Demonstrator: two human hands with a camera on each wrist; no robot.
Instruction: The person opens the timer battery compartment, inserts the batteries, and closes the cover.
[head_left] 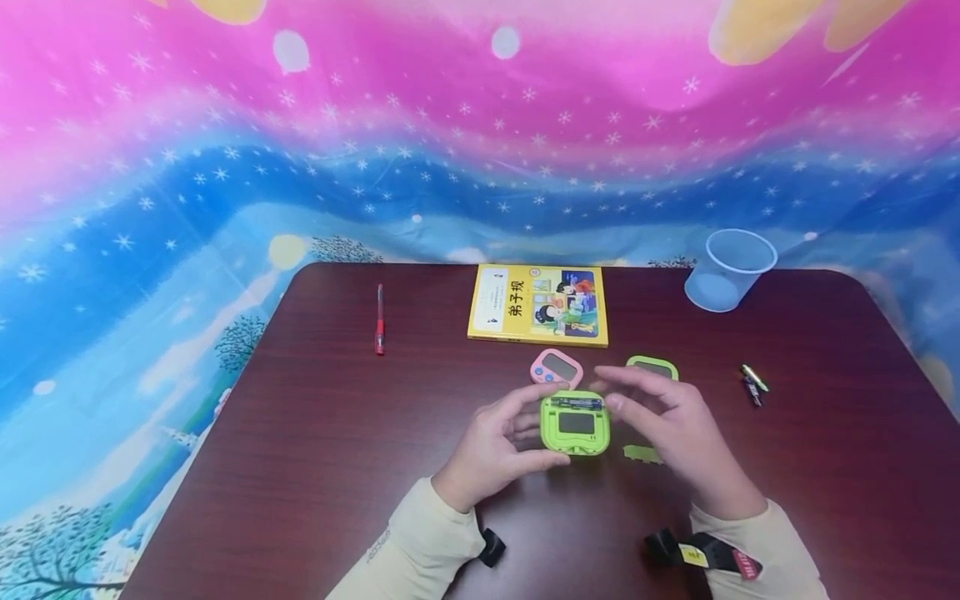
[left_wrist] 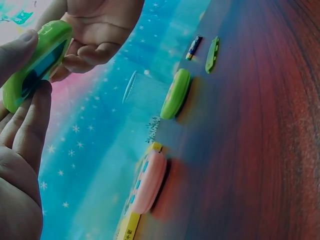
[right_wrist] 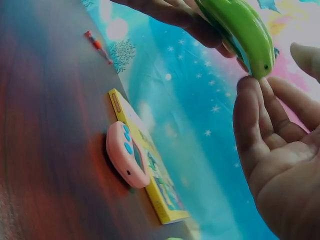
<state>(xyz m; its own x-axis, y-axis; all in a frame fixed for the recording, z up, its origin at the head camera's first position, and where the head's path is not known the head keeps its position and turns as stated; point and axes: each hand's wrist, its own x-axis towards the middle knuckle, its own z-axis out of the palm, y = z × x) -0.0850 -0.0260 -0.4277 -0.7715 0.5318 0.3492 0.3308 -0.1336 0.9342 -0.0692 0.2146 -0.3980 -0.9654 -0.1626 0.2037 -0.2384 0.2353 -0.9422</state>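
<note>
My left hand (head_left: 498,442) holds a green digital timer (head_left: 576,442) by its left side, thumb below and fingers above and behind. Its back faces up with the battery compartment uncovered, and a dark battery (head_left: 581,403) lies in the slot along the top. At the timer's right edge is my right hand (head_left: 686,429), its fingers loosely extended; in the right wrist view the fingertips (right_wrist: 248,86) meet the timer's corner. On the table under the right hand lies a green battery cover (head_left: 642,454), partly hidden by that hand.
Behind the hands lie a pink timer (head_left: 557,368) and another green timer (head_left: 652,364), partly covered by the right hand. A yellow book (head_left: 537,305) is at the back, a red pen (head_left: 380,321) left. Rightward are two batteries (head_left: 752,392) and a translucent bin (head_left: 720,283).
</note>
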